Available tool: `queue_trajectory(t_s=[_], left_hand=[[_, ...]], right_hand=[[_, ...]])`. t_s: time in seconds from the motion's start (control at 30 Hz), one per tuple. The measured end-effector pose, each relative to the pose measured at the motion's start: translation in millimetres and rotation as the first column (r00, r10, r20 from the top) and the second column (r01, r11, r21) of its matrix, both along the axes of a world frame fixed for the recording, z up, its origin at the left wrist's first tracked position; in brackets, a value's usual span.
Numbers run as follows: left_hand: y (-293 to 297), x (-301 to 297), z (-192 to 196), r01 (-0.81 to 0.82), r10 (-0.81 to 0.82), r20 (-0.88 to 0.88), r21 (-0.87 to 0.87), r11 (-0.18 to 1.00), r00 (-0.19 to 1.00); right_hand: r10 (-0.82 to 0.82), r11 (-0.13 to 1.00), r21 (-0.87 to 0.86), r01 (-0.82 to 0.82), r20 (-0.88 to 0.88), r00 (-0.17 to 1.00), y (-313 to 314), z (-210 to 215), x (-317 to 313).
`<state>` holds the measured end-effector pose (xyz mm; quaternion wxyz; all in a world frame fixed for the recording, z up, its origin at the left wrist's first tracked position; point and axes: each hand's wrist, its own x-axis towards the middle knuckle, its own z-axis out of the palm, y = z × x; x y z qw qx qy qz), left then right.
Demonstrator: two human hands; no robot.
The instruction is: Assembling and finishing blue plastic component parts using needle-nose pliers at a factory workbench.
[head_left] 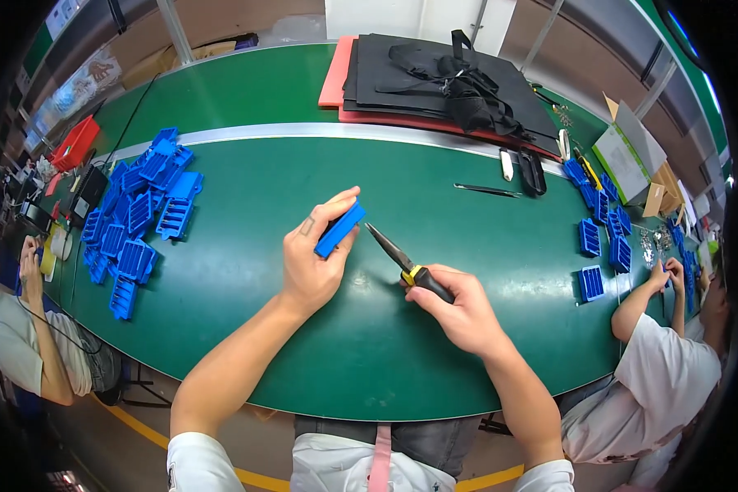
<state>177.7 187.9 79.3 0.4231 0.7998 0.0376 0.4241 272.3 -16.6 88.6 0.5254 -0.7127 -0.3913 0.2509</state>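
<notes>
In my left hand [314,254] is a blue plastic slotted case [340,230], tilted with a narrow side toward me and gripped between thumb and fingers. My right hand [461,307] is wrapped round the black-and-yellow handles of long-nose pliers [394,250]. Their slim jaws point up and left and end just right of the case, seemingly apart from it. Both hands are above the middle of the green table [303,361].
A heap of blue slotted cases [139,205] lies at left, with more cases [590,283] at right. Tweezers [487,190] lie beyond my right hand. Black foam sheets [377,78] with straps are stacked at the back. Co-workers sit on both sides; an open carton [623,152] stands far right.
</notes>
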Motion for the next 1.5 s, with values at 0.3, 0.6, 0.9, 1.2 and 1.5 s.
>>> queue_trajectory(t_s=[0.3, 0.6, 0.9, 1.2, 1.5], left_hand=[[0, 1, -2, 0.031, -0.031, -0.027, -0.009, 0.999, 0.999], [0, 2, -3, 0.041, -0.042, 0.007, 0.046, 0.998, 0.999], [-7, -5, -2, -0.027, 0.027, -0.023, -0.011, 1.000, 0.999], [-13, 2, -2, -0.080, 0.075, -0.051, -0.115, 0.990, 0.996], [8, -1, 5, -0.104, 0.107, -0.036, 0.080, 0.991, 0.994]], right_hand=[[0.017, 1.000, 0.000, -0.017, -0.005, 1.000, -1, 2, 0], [0.036, 0.999, 0.002, -0.036, -0.019, 0.999, 0, 0, 0], [0.100, 0.993, -0.048, -0.104, -0.079, 0.992, 2, 8, -11], [0.036, 0.990, -0.132, -0.056, -0.148, 0.988, 4, 9, -10], [-0.147, 0.958, -0.145, 0.248, 0.491, 0.859, -16, 15, 25]])
